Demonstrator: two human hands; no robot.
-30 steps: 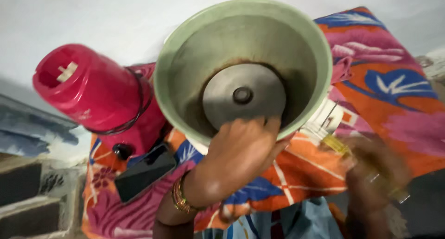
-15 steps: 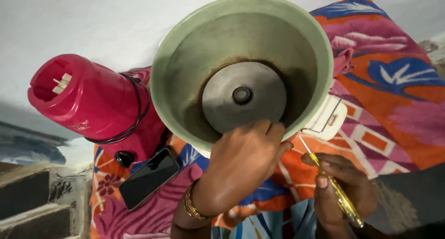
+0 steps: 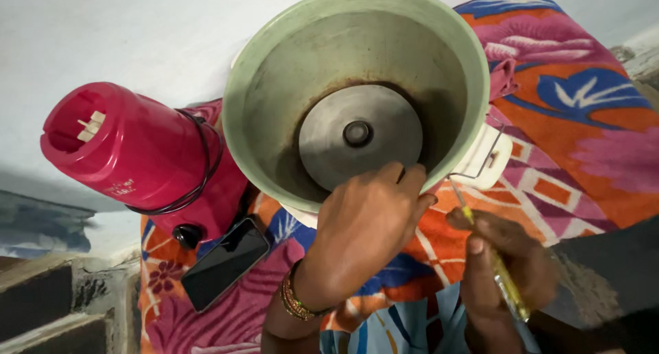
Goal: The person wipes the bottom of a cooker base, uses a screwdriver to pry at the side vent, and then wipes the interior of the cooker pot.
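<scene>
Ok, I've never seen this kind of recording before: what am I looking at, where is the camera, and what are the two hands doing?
There is no machine: a person wears a camera on the head, looking down at their own bare hands. The left hand, with bangles at the wrist, grips the near rim of a pale green cooker pot that has a round metal plate inside. The right hand holds a thin yellow-handled screwdriver, its tip near the white side bracket. Everything rests on a colourful patterned cloth. To the left lie a red mixer base and a black phone.
</scene>
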